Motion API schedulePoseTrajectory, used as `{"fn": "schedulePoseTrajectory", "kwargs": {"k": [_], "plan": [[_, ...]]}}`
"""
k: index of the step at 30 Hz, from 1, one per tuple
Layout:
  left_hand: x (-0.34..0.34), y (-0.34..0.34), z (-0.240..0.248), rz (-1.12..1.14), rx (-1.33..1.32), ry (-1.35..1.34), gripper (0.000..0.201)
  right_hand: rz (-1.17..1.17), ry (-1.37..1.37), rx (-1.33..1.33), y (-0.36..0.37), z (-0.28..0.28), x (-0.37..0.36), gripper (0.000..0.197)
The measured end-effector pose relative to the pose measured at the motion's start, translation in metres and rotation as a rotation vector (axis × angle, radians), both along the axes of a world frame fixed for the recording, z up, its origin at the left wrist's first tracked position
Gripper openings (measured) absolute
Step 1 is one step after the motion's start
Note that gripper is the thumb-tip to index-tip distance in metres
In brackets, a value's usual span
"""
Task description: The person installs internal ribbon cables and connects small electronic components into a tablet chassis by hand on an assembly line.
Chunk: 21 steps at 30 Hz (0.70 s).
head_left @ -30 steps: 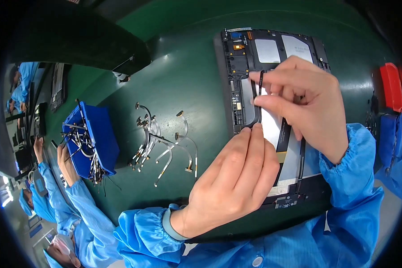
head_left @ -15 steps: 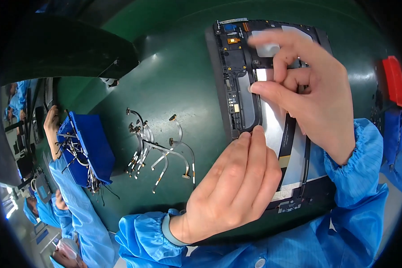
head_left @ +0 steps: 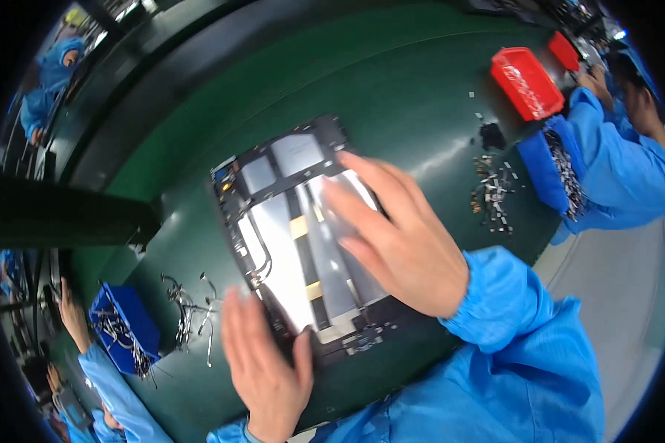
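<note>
An opened tablet [head_left: 272, 244], with silver battery panels and black strips down its middle, lies on the green table in front of me. Over its right side stretches my right hand [head_left: 406, 236], fingers apart, the tips near the upper right panel. My left hand [head_left: 267, 362] is at the lower left edge, its fingers extended and blurred, the thumb spread toward the tablet's bottom. Neither hand has anything gripped in it. Whether the fingers touch the tablet or hover just above it, I cannot tell.
Loose flat cables [head_left: 188, 314] lie left of the tablet, beside a blue bin [head_left: 149, 325] full of cables. At right are a red bin [head_left: 521, 74], another blue bin [head_left: 539, 166] and scattered small parts [head_left: 495, 192]. Co-workers' arms reach in at both sides.
Both hands have left the tablet's left strip, where the left was pinching, and opened out along opposite edges. The view has swung right, and the tablet now appears turned and farther off.
</note>
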<state>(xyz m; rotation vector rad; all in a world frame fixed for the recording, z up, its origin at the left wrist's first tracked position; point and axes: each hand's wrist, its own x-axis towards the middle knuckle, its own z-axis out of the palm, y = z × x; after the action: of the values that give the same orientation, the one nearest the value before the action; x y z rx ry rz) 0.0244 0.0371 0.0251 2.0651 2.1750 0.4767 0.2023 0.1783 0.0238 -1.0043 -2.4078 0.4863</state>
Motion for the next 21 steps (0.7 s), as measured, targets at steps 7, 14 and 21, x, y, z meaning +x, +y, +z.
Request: {"fn": "schedulePoseTrajectory", "kwargs": {"k": [7, 14, 21], "plan": [[0.030, -0.005, -0.016, 0.338, -0.010, -0.753, 0.063, -0.091, 0.393, -0.681, -0.034, -0.016, 0.050, 0.061], [-0.008, 0.040, 0.007, 0.475, -0.038, -1.628, 0.055, -0.609, 0.154, 0.176, 0.085, -0.046, 0.169, 0.029], [-0.135, 0.176, -0.025, 0.461, 0.151, -1.640, 0.047, -0.533, 0.119, 0.067, 0.078, -0.066, 0.171, 0.034]]}}
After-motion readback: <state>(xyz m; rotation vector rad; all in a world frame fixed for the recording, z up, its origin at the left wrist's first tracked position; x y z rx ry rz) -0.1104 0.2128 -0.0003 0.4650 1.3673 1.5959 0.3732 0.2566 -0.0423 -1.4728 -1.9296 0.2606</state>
